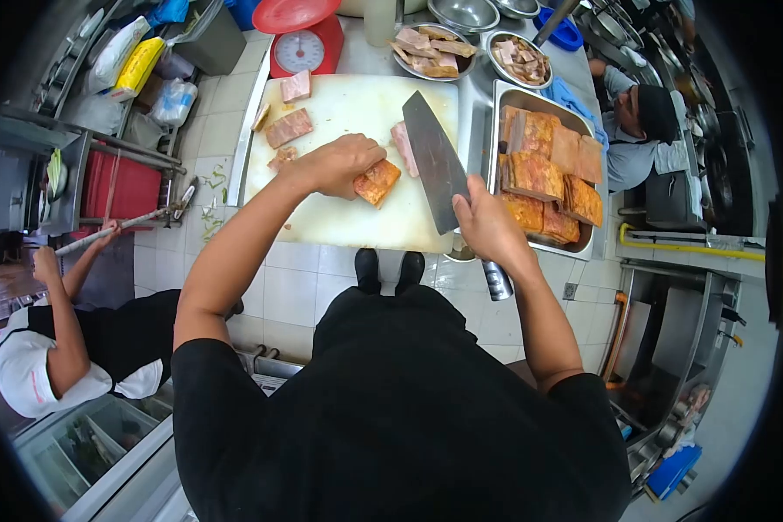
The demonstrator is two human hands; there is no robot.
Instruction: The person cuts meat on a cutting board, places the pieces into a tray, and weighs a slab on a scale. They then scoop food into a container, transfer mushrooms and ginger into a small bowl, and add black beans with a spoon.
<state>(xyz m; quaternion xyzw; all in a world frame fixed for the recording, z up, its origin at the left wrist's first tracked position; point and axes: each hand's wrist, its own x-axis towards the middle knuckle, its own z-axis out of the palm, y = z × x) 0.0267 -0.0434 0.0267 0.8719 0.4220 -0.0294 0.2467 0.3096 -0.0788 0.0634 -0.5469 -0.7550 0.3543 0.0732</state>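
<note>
My left hand (344,165) grips a block of roast pork (378,184) with a browned, crisp surface, on the white cutting board (322,222). In my right hand (496,224) is a broad cleaver (435,161), its blade pointing away from me over the board's right side. A pale pink slice of pork (404,148) lies by the blade, partly covered by it. Further left on the board are more cut pork pieces (289,128), apart from my hands.
A steel tray (496,157) of large roast pork slabs (535,174) stands at right. Behind the board are a bowl of pork strips (432,54), a bowl of smaller pieces (520,61) and a red scale (309,43). Co-workers (639,122) are at right and left.
</note>
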